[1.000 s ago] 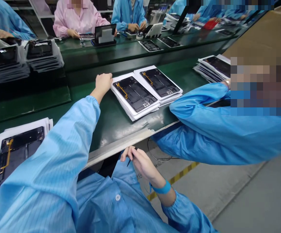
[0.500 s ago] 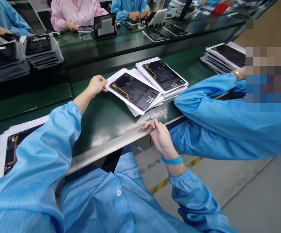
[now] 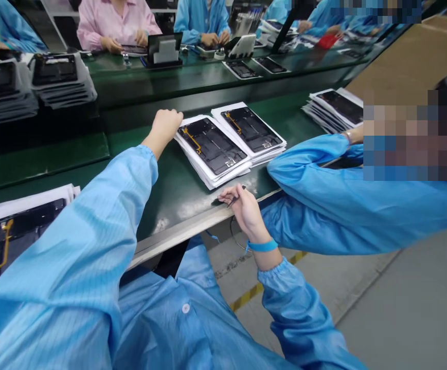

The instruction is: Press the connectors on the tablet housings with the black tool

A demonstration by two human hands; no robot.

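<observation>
My left hand (image 3: 165, 128) is closed, knuckles up, at the upper left corner of a stack of white sheets (image 3: 203, 177). Its fingertips are hidden, so what they grip does not show. On top of that stack lies a black tablet housing (image 3: 217, 149) with an orange flex cable (image 3: 191, 140). A second tablet housing (image 3: 252, 128) lies on the adjoining stack to the right. My right hand (image 3: 246, 208) is closed around thin dark tweezers (image 3: 231, 202), near the bench's front edge and apart from the stacks.
Another tablet housing (image 3: 22, 231) on white sheets lies at left, partly behind my sleeve. A co-worker's blue sleeve (image 3: 311, 154) reaches in from the right, beside a further stack (image 3: 333, 110). Across the green bench (image 3: 161, 195) are taller stacks (image 3: 61, 82) and seated co-workers.
The top housing and its sheet, which stuck out askew, now lie squarer on the stack. My left hand has turned knuckles up at the corner. My right hand still holds the tweezers.
</observation>
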